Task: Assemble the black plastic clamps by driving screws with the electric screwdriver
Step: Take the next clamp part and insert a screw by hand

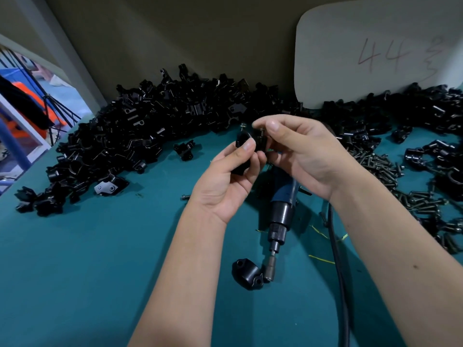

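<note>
Clamp (246, 150) held above the table (100, 259), between both hands. Left hand (225, 181) grips its lower part; right hand (300, 151) pinches what appears to be a screw at its top. The screwdriver (280, 214) lies idle below, its bit beside a loose clamp half (248, 272). Risk: a loosely seated screw may tilt or drop into the screw pile (390, 171) when the right hand lets go to fetch the driver.

Assembly workshop: heaped clamp parts (130, 136), loose screws (375, 166).
</note>
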The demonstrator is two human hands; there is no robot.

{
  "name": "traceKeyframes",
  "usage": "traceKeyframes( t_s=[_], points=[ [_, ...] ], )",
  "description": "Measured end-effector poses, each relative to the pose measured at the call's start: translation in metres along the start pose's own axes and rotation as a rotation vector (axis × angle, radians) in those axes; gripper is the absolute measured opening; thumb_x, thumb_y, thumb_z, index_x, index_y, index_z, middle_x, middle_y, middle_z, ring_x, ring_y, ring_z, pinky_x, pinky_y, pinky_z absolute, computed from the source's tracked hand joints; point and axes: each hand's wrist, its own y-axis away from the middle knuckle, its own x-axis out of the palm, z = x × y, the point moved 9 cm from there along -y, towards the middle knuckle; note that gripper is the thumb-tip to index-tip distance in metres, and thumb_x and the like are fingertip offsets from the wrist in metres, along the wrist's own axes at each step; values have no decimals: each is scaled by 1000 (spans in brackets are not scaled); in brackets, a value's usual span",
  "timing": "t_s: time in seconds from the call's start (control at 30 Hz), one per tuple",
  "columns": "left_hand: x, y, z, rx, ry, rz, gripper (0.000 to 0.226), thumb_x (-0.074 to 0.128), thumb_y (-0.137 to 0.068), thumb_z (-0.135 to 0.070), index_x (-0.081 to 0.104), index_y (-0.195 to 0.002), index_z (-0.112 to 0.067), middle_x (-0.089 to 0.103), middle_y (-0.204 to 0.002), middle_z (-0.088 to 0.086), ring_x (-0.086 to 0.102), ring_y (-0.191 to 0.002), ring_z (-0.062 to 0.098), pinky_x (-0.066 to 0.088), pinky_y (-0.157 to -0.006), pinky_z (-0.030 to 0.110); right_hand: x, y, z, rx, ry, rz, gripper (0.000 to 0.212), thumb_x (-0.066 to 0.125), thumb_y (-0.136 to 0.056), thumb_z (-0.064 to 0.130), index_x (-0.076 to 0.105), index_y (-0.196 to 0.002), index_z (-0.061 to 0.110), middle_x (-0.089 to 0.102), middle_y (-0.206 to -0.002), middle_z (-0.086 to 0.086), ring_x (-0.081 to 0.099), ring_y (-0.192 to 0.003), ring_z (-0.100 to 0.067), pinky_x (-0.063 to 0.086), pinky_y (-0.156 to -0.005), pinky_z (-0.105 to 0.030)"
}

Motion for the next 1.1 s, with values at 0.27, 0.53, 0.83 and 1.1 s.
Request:
traceKeyframes(
  t_s=[0.27, 0.53, 0.83, 1.1],
  points=[
    [8, 0, 10, -29, 36, -1, 8, 81, -72, -4, 79, -80, -5, 71, -89, 13, 69, -75, 14, 56, -63, 14, -5, 0, -1, 43, -19, -145, 15, 82, -75, 25, 73, -78, 14, 66, -79, -5, 63, -76, -18, 55, -66, -26],
    [5, 1, 1, 5, -18, 4, 12, 84, -69, -8, 79, -80, -7, 72, -86, 8, 70, -76, 14, 56, -65, 13, 3, 1, 1, 37, -10, -115, 11, 78, -82, 24, 76, -82, 13, 69, -88, -10, 65, -80, -19, 56, -69, -28],
    [3, 2, 4, 11, 32, 8, 15, 83, -71, -5, 76, -84, -4, 70, -92, 11, 68, -78, 15, 56, -65, 15, 4, 0, 3, -15, 11, -159, 15, 83, -76, 28, 72, -72, 19, 64, -72, 1, 63, -68, -12, 53, -64, -26],
    [2, 0, 0, 40, 27, 9, 15, 80, -76, -5, 75, -90, -2, 71, -97, 15, 69, -80, 15, 56, -67, 15, 3, 1, 6, 13, 66, -185, 13, 77, -88, 28, 80, -84, 16, 63, -73, 2, 55, -69, -11, 51, -73, -33]
  ],
)
